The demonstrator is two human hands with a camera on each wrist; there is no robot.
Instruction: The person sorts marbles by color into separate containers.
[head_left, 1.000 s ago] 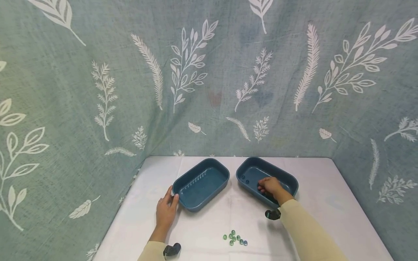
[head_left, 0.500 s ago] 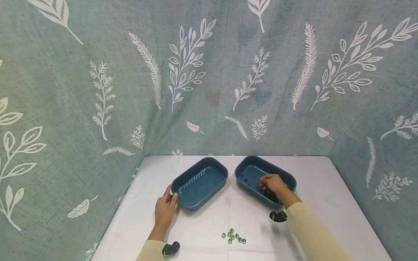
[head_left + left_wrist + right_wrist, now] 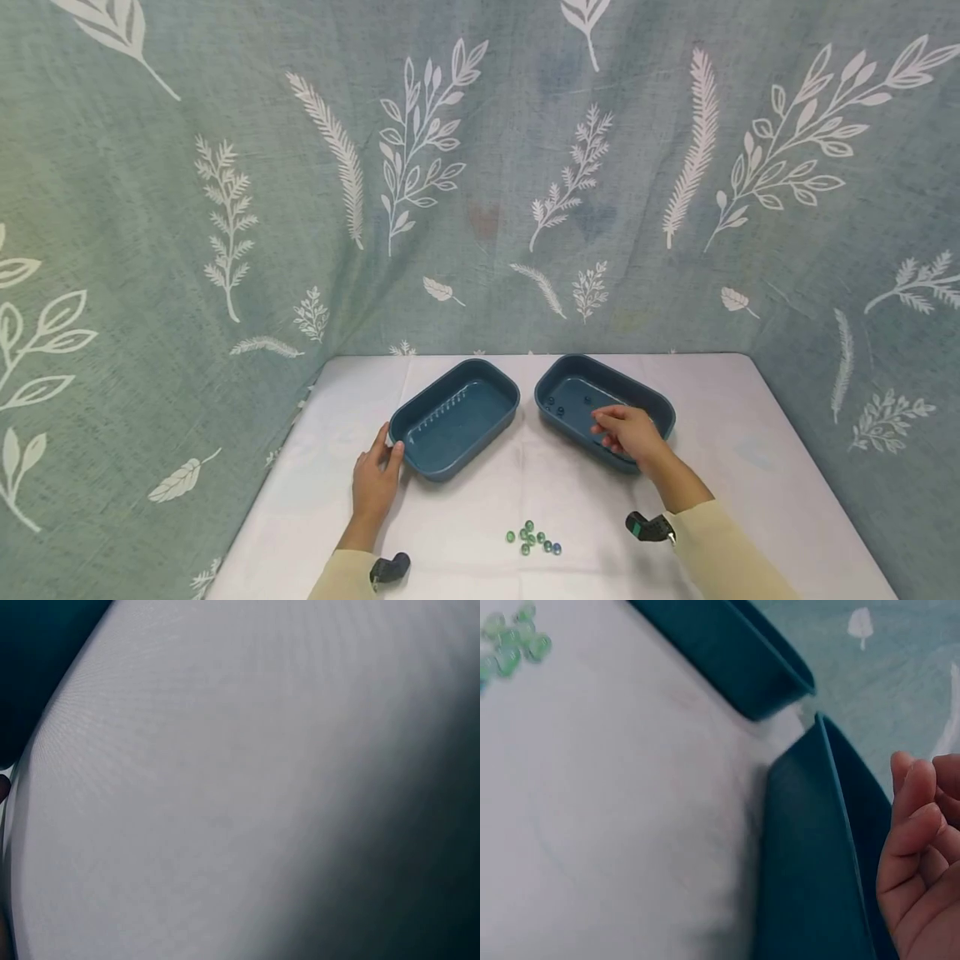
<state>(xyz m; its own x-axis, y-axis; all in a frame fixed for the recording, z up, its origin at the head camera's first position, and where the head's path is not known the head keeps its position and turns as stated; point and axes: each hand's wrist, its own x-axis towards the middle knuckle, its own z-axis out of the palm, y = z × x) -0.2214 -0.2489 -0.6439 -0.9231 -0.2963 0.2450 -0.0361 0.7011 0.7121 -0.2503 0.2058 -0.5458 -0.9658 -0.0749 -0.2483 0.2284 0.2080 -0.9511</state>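
Note:
Two dark teal trays sit on the white table in the head view. My left hand (image 3: 375, 483) rests at the near-left corner of the left tray (image 3: 454, 421), thumb and fingers at its rim. Over the near side of the right tray (image 3: 573, 367) hovers my right hand (image 3: 628, 433), fingers loosely curled; nothing shows between them. Several small dark marbles (image 3: 560, 411) lie inside the right tray, towards its left end. In the right wrist view the curled fingers (image 3: 915, 840) stand above that tray's wall (image 3: 810, 855).
A cluster of green glass marbles (image 3: 531, 539), with a blue marble (image 3: 557, 549) at its right, lies on the white tablecloth (image 3: 450, 533) nearer the person. Behind the table hangs a green leaf-patterned cloth (image 3: 480, 292).
My right hand has risen and drawn back towards the near side of the right tray. More marbles now show in that tray, one ahead of the fingers. The left hand keeps its place.

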